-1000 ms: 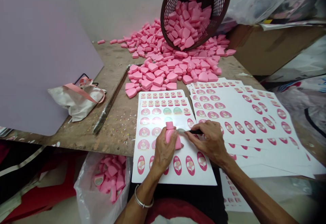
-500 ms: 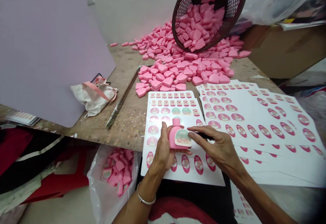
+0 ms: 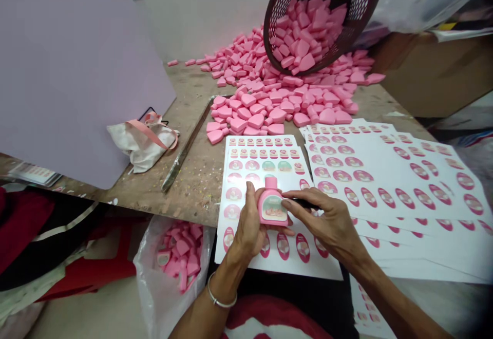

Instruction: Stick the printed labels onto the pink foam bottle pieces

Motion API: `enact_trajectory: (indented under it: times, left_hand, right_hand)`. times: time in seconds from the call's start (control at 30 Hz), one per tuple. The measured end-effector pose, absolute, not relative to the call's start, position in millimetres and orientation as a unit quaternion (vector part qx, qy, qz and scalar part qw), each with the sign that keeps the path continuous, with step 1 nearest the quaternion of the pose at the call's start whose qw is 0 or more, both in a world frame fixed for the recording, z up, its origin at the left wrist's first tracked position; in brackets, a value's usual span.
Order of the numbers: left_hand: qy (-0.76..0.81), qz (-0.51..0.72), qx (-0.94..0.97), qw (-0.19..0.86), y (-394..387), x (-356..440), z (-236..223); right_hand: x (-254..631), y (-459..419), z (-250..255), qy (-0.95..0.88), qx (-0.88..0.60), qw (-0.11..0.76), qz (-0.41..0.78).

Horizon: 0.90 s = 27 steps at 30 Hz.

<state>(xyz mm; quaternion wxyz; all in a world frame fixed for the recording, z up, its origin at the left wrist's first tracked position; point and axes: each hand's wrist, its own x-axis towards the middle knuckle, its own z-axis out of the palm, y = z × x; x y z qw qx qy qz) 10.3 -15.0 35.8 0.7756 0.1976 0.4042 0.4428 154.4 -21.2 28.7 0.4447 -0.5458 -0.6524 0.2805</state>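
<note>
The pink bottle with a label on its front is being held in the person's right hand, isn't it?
Not quite: the head view shows the pink bottle with the label on its front held in the left hand, not the right. The right hand is beside it, gripping a dark-handled tool.

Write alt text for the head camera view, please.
The person's left hand holds a labelled pink bottle above sticker sheets on a workbench, while the right hand grips a black-handled tool. Beyond, a tipped basket spills a heap of pink bottles.
</note>
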Motion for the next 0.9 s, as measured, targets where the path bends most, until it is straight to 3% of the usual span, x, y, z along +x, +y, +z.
enact_trajectory:
  times: [0.27,0.53,0.73,0.9]
  left_hand:
    - [0.408,0.442,0.213,0.770,-14.4,11.3,35.8]
    - [0.350,0.420,0.318,0.775,-23.5,-6.0,29.2]
    - [0.353,0.360,0.343,0.793,-28.5,-7.9,36.8]
    - [0.455,0.358,0.358,0.732,-54.2,-58.8,33.4]
  right_hand:
    - [151.8,-22.2,30.3,-0.684,-0.551,0.431,0.208]
    - [161.4,-15.7,30.4,-0.690,-0.630,0.356,0.022]
    - [146.6,-8.5,22.7,-0.623,-0.602,0.363,0.343]
    - [145.3,17.7,12.6,-0.616,-0.599,0.314,0.404]
